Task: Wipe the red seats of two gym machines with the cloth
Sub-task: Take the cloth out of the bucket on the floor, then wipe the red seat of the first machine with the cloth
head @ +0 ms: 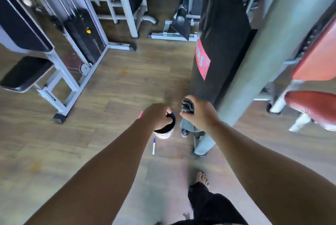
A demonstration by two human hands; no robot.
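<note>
Head view: both arms reach forward over a wooden floor (112,86) between gym machines. The right hand (198,114) has its fingers (184,114) closed around a grey cloth (188,108), bunched above the fist with a tail hanging below. The left hand (158,115) grips the dark rim of a small container (164,130), fingers hooked over the edge — its inside reads only as black, so what it holds cannot be told. A pen (153,146) lies on the floor just below it.

The red seat (312,106) sits low at the far right edge, well apart from both hands, with a red back pad (316,61) tilted above it. A thick grey post (254,65) and a black punching bag (221,30) stand between the cloth and that seat. The seat's long axis runs roughly left to right in frame, though motion blur softens its edges.

The cloth hand is the nearer one, so the coming move is likely a swing rightward around the post — the left, busy with the container, is poorly placed to help. Only one red-seated machine is visible; at left a black seat (25,74) shows instead.
</note>
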